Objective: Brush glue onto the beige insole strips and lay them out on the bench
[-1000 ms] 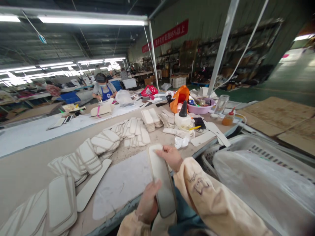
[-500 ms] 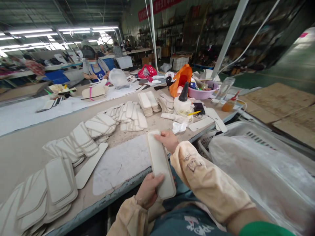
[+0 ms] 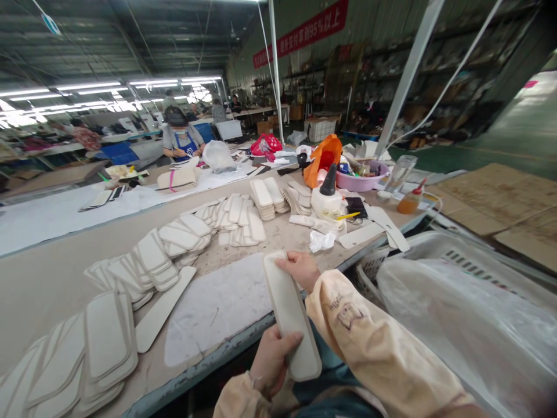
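Both my hands hold one long, cream-coloured padded strip (image 3: 288, 310) just above the near edge of the worktable (image 3: 52, 273). My left hand (image 3: 272, 360) grips its near end, thumb on top. My right hand (image 3: 300, 270) pinches the far end with curled fingers. Under the strip lies a stained white sheet (image 3: 217, 307). Rows of similar cream pieces (image 3: 148, 267) fan out across the table to the left, and a plain flat strip (image 3: 163, 310) lies beside them.
A glue bottle with a black nozzle (image 3: 327, 197), neat stacks of pieces (image 3: 270, 200), a pink basin (image 3: 361, 177) and an orange bag (image 3: 322, 157) stand at the far right. A plastic-lined white basket (image 3: 456, 307) sits at my right. Another person (image 3: 180, 139) works across the table.
The view has swung up and down. Both hands have kept hold of the same strip, which has shifted only slightly above the table edge.
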The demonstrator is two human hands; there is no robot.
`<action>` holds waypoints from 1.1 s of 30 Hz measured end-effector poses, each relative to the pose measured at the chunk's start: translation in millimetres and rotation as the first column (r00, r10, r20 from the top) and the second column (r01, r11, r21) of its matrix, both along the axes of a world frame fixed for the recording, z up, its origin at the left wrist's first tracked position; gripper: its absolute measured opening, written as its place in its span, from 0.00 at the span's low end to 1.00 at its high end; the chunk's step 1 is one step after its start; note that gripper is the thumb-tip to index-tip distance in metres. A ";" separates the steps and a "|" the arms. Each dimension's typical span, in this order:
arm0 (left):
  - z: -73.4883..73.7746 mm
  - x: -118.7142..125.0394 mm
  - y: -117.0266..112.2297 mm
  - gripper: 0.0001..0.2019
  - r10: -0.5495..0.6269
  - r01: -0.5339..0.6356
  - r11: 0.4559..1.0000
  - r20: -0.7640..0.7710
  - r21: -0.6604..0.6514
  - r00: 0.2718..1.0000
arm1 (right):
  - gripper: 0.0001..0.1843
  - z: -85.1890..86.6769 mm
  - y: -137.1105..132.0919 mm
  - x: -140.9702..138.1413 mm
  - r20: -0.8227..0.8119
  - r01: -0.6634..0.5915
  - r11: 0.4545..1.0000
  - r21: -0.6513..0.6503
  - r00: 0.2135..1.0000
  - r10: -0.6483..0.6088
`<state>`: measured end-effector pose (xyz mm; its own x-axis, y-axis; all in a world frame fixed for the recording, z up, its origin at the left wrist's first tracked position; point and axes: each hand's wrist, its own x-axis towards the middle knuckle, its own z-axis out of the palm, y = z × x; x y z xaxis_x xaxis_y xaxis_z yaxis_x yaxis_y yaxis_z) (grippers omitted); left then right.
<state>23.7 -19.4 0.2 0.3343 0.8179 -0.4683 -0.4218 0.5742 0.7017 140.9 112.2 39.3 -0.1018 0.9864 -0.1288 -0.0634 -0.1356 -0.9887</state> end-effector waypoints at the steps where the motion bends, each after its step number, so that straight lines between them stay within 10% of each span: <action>1: 0.5 0.5 -0.2 0.19 0.004 -0.004 1.000 -0.004 0.000 1.000 | 0.18 0.1 -0.3 -0.1 0.005 -0.002 1.000 -0.002 1.000 0.002; 33: -5.6 -0.2 -5.3 0.21 0.032 -0.034 0.999 -0.080 -0.032 0.996 | 0.17 -11.7 -4.3 0.2 -0.008 -0.132 0.989 -0.066 0.991 0.132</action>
<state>23.5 -24.7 -5.4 0.2682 0.8115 -0.5192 -0.3849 0.5843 0.7144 141.1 107.8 27.6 -0.2314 0.9536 -0.1926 -0.0440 -0.2081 -0.9771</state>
